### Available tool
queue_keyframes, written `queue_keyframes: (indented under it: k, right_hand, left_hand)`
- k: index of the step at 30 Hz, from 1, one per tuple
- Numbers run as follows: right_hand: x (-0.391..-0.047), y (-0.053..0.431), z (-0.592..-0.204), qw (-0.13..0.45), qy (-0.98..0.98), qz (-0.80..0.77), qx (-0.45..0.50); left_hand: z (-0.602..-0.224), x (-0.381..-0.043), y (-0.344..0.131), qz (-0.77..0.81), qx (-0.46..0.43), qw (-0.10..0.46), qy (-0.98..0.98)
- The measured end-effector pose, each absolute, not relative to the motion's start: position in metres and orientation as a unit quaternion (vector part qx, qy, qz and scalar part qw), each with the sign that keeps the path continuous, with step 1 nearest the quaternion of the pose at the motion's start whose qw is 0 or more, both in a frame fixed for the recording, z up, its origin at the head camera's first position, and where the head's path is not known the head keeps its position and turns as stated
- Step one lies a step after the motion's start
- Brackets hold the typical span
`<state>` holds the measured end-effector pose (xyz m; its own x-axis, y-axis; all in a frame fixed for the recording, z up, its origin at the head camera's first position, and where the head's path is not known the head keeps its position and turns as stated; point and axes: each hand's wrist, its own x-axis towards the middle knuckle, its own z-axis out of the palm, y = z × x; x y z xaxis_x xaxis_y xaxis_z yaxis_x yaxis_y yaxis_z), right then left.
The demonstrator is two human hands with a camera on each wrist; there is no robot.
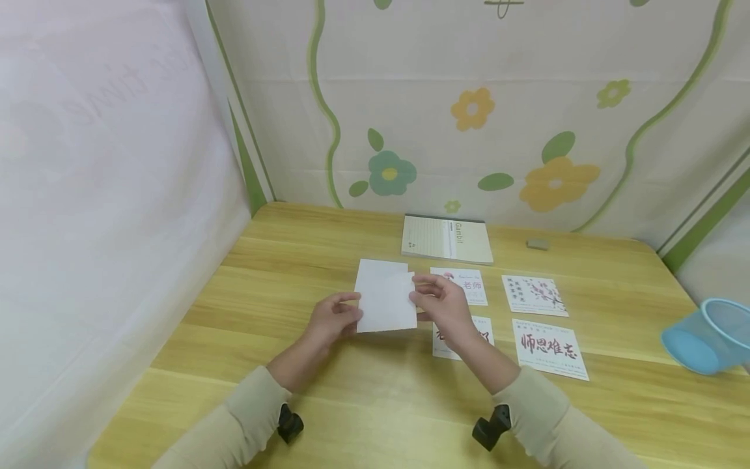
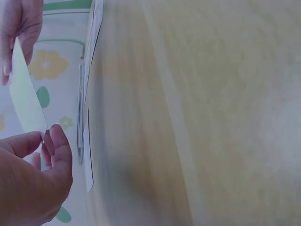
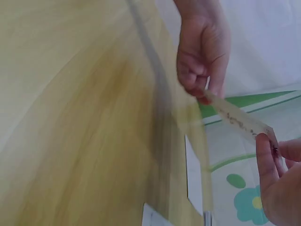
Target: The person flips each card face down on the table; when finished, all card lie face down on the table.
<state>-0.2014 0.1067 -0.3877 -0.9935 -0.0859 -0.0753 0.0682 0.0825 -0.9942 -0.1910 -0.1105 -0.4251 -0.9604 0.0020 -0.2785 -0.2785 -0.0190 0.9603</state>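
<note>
Both hands hold a small white card (image 1: 387, 306) up above the table, its blank side facing the head camera. My left hand (image 1: 333, 318) pinches its left edge between thumb and fingers, and my right hand (image 1: 444, 306) grips the right edge. Print shows on the underside of the card (image 3: 240, 121) in the right wrist view. Another white sheet (image 1: 383, 265) peeks out behind its top edge; whether it is held too I cannot tell. Beneath the right hand and forearm are two printed cards, one with pink lettering (image 1: 476, 286) and one with dark red lettering (image 1: 485, 331), both partly hidden.
Farther right lie a blossom card (image 1: 536, 295) and a card with red writing (image 1: 549, 347). A notepad (image 1: 447, 239) lies at the back, with a small grey-brown block (image 1: 537, 244) to its right. A blue bin (image 1: 706, 335) leans at the right edge. Printed cloth surrounds the table (image 1: 234, 306).
</note>
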Motion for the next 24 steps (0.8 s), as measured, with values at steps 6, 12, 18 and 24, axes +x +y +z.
queue_keyframes:
  k: [6,12,18,24]
  right_hand:
    - [-0.205,0.113,-0.402,0.063,0.768,-0.636,-0.036]
    - [-0.21,0.115,-0.418,0.114,0.802,-0.585,-0.042]
    - [-0.213,0.109,-0.432,0.137,0.832,-0.535,-0.059]
    - [-0.216,0.101,-0.442,0.145,0.856,-0.486,-0.099]
  left_hand:
    - [-0.422,-0.194,-0.114,0.69,-0.095,0.069,0.715]
    - [-0.422,-0.194,-0.119,0.634,-0.066,0.068,0.767]
    - [-0.425,-0.196,-0.125,0.543,-0.036,0.101,0.833]
    - [-0.43,-0.199,-0.127,0.486,-0.012,0.111,0.867]
